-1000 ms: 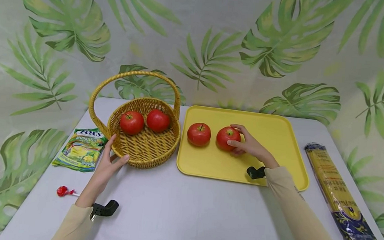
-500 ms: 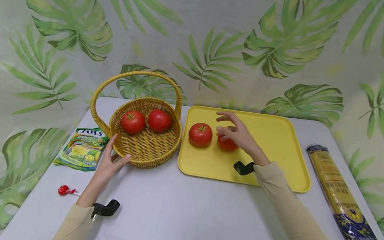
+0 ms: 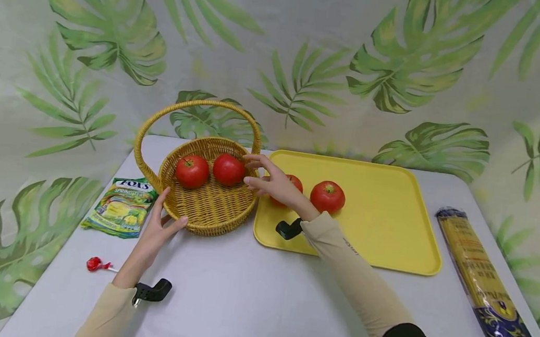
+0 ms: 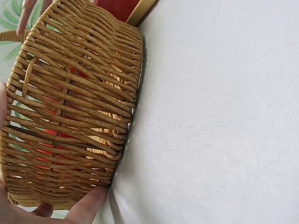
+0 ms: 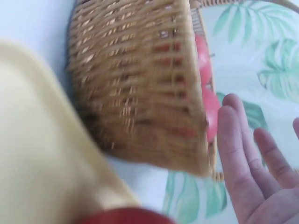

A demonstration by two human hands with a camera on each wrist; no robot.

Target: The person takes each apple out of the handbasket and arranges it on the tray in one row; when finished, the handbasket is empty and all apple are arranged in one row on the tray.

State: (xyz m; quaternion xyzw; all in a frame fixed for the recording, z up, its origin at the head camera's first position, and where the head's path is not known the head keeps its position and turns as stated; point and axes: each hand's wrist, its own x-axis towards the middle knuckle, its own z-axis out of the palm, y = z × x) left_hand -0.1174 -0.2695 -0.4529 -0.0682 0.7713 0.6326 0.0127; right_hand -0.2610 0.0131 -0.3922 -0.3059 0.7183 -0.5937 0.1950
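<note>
Two red apples (image 3: 192, 172) lie in the yellow wicker basket (image 3: 210, 222), which has a tall arched handle. My left hand (image 3: 154, 233) holds the basket's near left side; in the left wrist view, fingers (image 4: 88, 205) press low against the weave (image 4: 74, 107). My right hand (image 3: 278, 182) reaches over the basket's right rim with nothing in it, its fingertips beside the right apple (image 3: 228, 170). The right wrist view shows its fingers (image 5: 236, 154) extended past the rim. On the yellow tray (image 3: 380, 212) sit two more apples (image 3: 327, 196), one partly hidden behind the right hand.
A green candy bag (image 3: 123, 208) lies left of the basket. Nearer me is a red lollipop (image 3: 95, 264). A long pack of spaghetti (image 3: 485, 283) lies right of the tray. A leaf-print cloth (image 3: 318, 15) hangs behind the white table (image 3: 242, 302).
My right hand has left the right apple on the tray and moved left, past the other tray apple, to the basket's rim. My left hand stays on the basket.
</note>
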